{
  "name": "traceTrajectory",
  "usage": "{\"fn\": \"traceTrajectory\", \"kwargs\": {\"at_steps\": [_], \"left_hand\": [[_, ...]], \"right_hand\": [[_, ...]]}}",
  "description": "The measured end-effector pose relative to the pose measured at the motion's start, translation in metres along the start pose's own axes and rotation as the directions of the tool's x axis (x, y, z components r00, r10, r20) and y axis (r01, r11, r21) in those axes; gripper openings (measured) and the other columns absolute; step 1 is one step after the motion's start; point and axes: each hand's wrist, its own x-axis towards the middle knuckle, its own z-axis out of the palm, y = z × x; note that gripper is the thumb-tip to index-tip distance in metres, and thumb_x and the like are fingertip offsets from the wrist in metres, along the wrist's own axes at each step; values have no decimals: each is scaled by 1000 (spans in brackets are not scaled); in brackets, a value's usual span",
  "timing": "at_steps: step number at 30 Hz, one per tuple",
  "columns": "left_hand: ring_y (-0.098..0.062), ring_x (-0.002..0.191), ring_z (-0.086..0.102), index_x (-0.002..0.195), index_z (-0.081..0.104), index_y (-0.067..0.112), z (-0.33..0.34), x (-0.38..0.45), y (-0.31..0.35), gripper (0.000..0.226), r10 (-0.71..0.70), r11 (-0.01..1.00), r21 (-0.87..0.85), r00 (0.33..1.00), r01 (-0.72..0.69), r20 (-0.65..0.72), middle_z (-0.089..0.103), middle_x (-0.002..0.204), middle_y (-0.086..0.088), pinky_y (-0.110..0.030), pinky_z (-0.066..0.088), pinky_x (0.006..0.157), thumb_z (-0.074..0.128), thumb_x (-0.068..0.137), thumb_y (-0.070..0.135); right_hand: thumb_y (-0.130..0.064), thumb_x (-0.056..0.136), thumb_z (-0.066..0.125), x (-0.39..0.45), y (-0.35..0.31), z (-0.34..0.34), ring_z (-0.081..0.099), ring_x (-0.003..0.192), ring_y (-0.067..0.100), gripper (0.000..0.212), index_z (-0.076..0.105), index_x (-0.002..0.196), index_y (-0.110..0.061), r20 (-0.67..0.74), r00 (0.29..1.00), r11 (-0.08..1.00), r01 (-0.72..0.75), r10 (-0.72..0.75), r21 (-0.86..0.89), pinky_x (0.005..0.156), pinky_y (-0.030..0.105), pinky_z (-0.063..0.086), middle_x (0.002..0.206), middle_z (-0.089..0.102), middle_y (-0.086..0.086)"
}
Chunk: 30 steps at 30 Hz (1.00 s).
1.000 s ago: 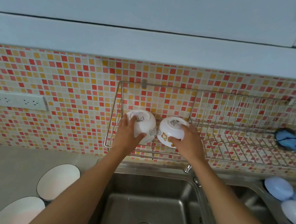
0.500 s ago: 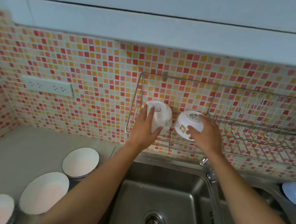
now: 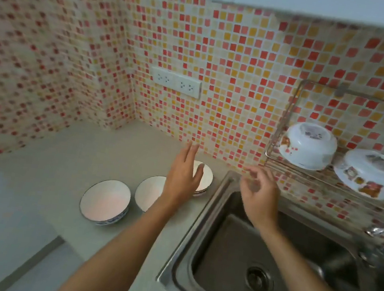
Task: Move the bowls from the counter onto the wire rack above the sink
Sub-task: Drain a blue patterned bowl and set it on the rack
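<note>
Three white bowls stand upright in a row on the grey counter [image 3: 62, 157]: a near one [image 3: 105, 200], a middle one [image 3: 149, 193] and a far one [image 3: 202, 177]. My left hand [image 3: 183, 177] hovers over the middle and far bowls with fingers straight, holding nothing. My right hand [image 3: 258, 195] hangs over the sink's left edge, fingers loosely curled and empty. Two white bowls with cartoon prints, one [image 3: 308, 144] and another [image 3: 369, 173], lie upside down on the wire rack [image 3: 284, 123] at the right.
A steel sink [image 3: 232, 260] with a drain takes the lower right, its tap [image 3: 379, 233] at the right edge. A white socket strip [image 3: 175, 85] is set in the mosaic tile wall. The counter ends at a front edge lower left.
Both hands let go of the two printed bowls on the rack and moved left and down toward the counter bowls. The view swung left.
</note>
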Motion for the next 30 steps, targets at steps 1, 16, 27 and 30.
{"fn": "traceTrajectory", "kwargs": {"at_steps": [1,16,27,30], "left_hand": [[-20,143,24,146,28,19,-9,-6,-21,54,-29,999,17,1000,29,-13,25,156,-4,-35,24,116,45,97,31],[-40,134,30,142,26,-6,-84,-78,-270,57,-732,674,150,681,724,3,34,145,-27,-44,25,112,48,96,21],[-33,108,55,121,52,3,-91,-73,-304,31,-769,629,-32,628,777,123,61,117,-18,-32,38,85,36,100,19],[-26,99,56,115,57,9,-100,-77,-301,29,-758,638,-107,646,763,88,64,110,-11,-29,37,80,40,99,26]], "right_hand": [[-14,90,63,-5,-5,19,59,92,6,17,66,106,-16,89,995,999,-39,37,15,75,11,46,102,62,-5],[-41,89,63,-91,-46,286,59,59,20,31,52,83,-12,734,216,574,-771,644,-277,65,36,56,76,59,8],[-15,89,45,-93,-46,337,72,78,39,28,53,110,2,649,290,595,-739,704,-315,75,50,59,98,69,20],[-14,89,43,-92,-51,331,72,75,38,19,50,104,-3,662,278,583,-757,696,-295,77,50,59,94,68,19]]}}
